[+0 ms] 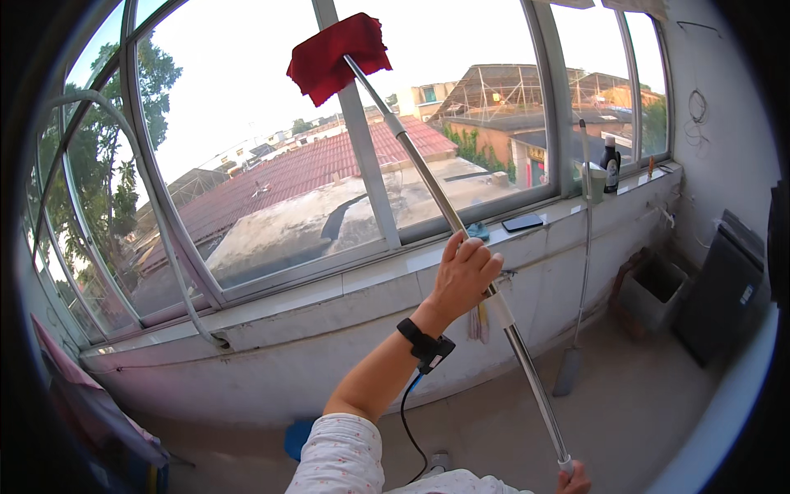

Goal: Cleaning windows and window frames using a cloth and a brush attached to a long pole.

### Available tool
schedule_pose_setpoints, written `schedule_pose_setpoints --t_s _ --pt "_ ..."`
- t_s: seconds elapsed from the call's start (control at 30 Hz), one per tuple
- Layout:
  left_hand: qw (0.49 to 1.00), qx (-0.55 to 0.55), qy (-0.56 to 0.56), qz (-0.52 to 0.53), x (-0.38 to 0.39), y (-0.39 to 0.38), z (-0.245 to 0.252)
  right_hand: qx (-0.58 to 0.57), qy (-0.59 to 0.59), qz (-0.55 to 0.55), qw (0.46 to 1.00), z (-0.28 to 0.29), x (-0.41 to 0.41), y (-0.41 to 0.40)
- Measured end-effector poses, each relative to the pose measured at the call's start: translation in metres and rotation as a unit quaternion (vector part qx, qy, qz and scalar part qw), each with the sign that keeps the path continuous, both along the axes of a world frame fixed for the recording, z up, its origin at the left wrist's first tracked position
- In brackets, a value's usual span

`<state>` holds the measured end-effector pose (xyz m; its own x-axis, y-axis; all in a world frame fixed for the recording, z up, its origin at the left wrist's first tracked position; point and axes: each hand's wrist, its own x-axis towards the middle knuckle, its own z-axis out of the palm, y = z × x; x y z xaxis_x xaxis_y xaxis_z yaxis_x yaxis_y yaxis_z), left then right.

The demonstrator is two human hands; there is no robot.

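A long metal telescopic pole (pixel 428 175) slants from the lower right up to the window. A red cloth (pixel 338 57) covers the flat head at its top, over the upper window pane and the upright frame. My left hand (pixel 466 272) is closed round the middle of the pole, just above a white plastic joint; a black strap with a small cabled device sits on that wrist. My right hand (pixel 574 478) grips the pole's bottom end at the picture's lower edge and is partly cut off.
On the windowsill (pixel 370 278) lie a blue-green cloth (pixel 478 231) and a smartphone (pixel 522 223); a dark bottle (pixel 610 165) and a cup (pixel 595 183) stand farther right. A long-handled brush (pixel 568 370) leans there. A white hose (pixel 162 222) hangs left.
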<state>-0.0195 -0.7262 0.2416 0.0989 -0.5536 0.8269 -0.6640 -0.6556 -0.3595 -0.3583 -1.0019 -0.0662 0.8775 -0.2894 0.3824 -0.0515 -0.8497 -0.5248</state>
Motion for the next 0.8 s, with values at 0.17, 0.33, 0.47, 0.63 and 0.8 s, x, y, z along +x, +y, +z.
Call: schedule_pose_setpoints --t_s 0.17,0.33,0.47,0.63,0.8 --pt "1.0 0.007 0.013 0.014 -0.018 0.0 -0.037 -0.034 0.024 0.02 0.999 -0.073 -0.031 -0.016" --pt "0.999 -0.003 0.032 0.016 -0.03 0.002 -0.067 -0.025 0.035 0.088 0.995 -0.108 -0.044 -0.02" --pt "0.999 -0.025 0.015 0.017 -0.03 0.003 -0.071 -0.013 0.051 0.078 0.996 -0.09 -0.042 -0.016" --pt "1.0 -0.027 -0.001 -0.006 -0.025 -0.01 -0.047 -0.047 -0.037 0.024 0.998 -0.085 -0.037 -0.029" --pt "0.999 -0.026 -0.013 -0.03 -0.041 -0.024 -0.056 -0.037 -0.024 0.03 0.999 -0.101 -0.057 -0.047"
